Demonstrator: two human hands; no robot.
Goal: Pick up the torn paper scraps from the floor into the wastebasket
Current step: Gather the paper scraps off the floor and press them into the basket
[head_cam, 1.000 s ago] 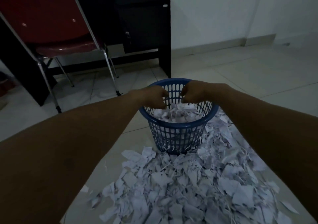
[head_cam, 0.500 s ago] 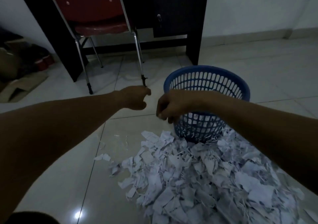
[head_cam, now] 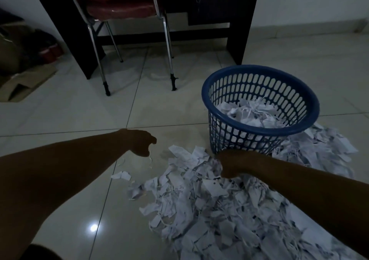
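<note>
Most of the job is left, by my judgement: one blue wastebasket (head_cam: 259,108) stands just beyond the right hand (head_cam: 229,165) and holds a mound of scraps reaching roughly halfway up its wall, while one large heap of torn paper scraps (head_cam: 229,206) spreads over the floor (head_cam: 69,116) under and on the near side of that hand, and round the basket's foot. The scraps are far too many to count; a few strays, among them one small piece (head_cam: 121,175), lie apart from the heap, below the left hand (head_cam: 140,143).

Two hands are in view. The right hand is down on the top edge of the heap with its fingers curled under; whether it has paper in them I cannot tell. The left hand hangs above bare tile with fingers loosely curled, apparently holding nothing, though the dim light leaves that unsure.

Beyond both hands stand one red chair (head_cam: 123,10) and one dark table (head_cam: 219,4).
</note>
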